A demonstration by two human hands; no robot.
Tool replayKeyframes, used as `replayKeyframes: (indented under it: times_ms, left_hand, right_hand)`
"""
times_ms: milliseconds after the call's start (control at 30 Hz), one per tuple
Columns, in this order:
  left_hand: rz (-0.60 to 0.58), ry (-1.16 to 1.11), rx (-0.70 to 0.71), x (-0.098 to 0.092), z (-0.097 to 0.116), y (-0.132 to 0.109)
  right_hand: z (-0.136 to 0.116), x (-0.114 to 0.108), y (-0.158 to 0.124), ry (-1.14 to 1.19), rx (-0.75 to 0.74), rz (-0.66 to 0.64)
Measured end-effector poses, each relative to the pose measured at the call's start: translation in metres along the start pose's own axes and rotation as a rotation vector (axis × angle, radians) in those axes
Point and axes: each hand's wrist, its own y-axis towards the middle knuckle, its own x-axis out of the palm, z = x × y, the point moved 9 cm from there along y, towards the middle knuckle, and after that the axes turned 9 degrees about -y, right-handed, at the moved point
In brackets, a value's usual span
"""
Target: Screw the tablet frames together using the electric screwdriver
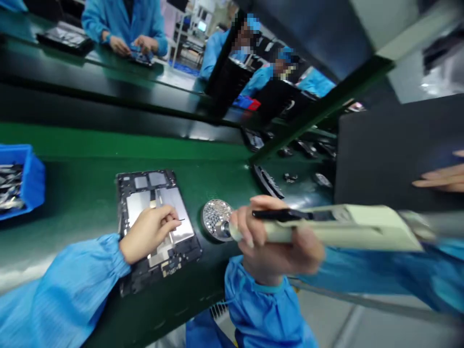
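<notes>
On the green workbench (83, 203), the uncovered tablet (181, 208) lies at eight o'clock; it could be scratched if the pale power screwdriver (348, 229) at four o'clock slips from the right hand (268, 263) gripping it. The left hand (150, 234), apart from the right, is over the tablet, apparently pinching a dark sliver. A careless swing might tip the round dish (203, 217) near seven; a loose pinch might drop the sliver (181, 220); a jolting bit might scatter the screws (217, 212). Counted: one workbench, one tablet, one screwdriver, one blue bin (35, 181) at nine o'clock, two hands, one dish, one sliver, screws too many to count.
</notes>
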Motion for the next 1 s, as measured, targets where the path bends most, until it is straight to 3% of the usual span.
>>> replayKeyframes:
  times_ms: [100,200,300,400,567,667,1000]
  left_hand:
    - [0.014,-0.137,-0.086,-0.005,-0.007,-0.003]
    - [0.06,-0.115,-0.111,-0.019,-0.002,-0.007]
    - [0.181,-0.057,-0.089,-0.048,0.011,-0.008]
    - [0.382,-0.002,-0.082,-0.088,0.019,-0.007]
    - [0.608,0.114,-0.085,-0.139,0.01,-0.006]
    - [0.651,0.14,-0.084,-0.154,0.002,-0.006]
    - [0.737,0.119,-0.088,-0.17,-0.007,-0.005]
  right_hand:
    - [0.021,-0.05,0.011,-0.052,-0.002,0.188]
    - [0.049,-0.075,0.008,-0.072,0.072,0.293]
    - [0.065,-0.074,0.003,-0.052,0.121,0.316]
    - [0.07,-0.066,0.003,-0.034,0.133,0.322]
    - [0.077,-0.062,0.007,-0.038,0.155,0.326]
    - [0.083,-0.063,0.007,-0.049,0.173,0.324]
    - [0.086,-0.063,0.006,-0.109,0.192,0.32]
